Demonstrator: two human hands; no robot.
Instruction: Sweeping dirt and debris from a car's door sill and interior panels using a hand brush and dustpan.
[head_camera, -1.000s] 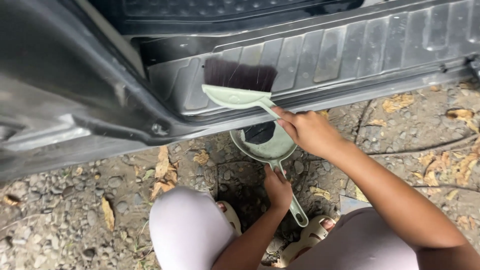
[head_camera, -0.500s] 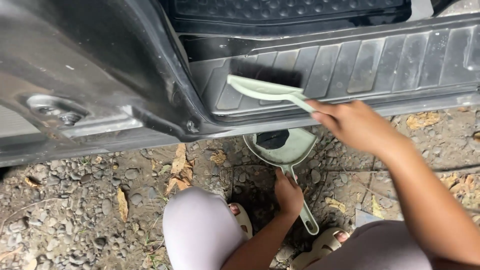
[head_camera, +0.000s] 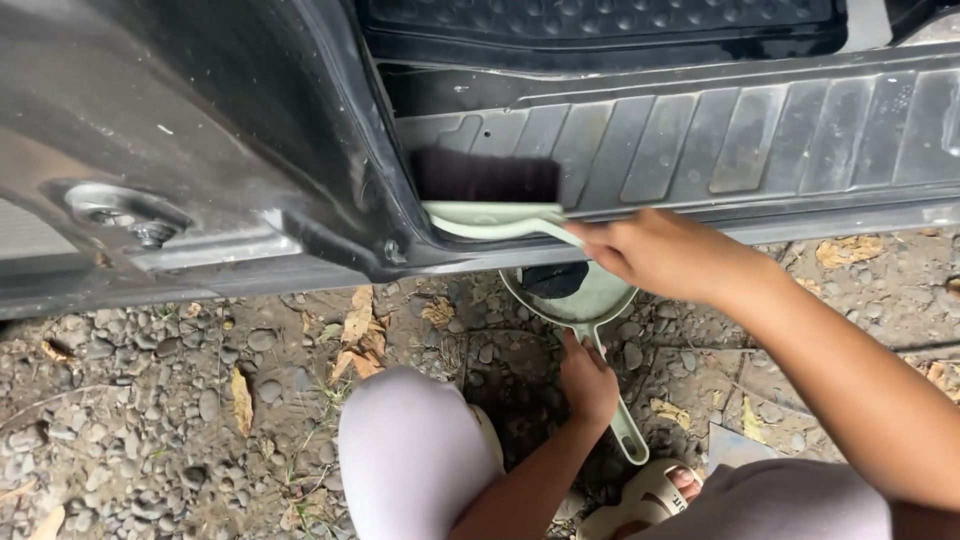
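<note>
The right hand (head_camera: 665, 255) is closed around the handle of a pale green hand brush (head_camera: 490, 200), whose dark bristles rest on the ribbed door sill (head_camera: 720, 135) of a dark car, near the sill's left end. The left hand (head_camera: 588, 380) grips the handle of a matching green dustpan (head_camera: 585, 295), held just under the sill's lower edge, above the gravel ground (head_camera: 150, 420) with dry leaves (head_camera: 355, 335).

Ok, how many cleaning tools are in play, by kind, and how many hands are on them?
Brush: 1, in right hand
Dustpan: 1, in left hand
Hands: 2
Total: 2 tools, 2 hands
</note>
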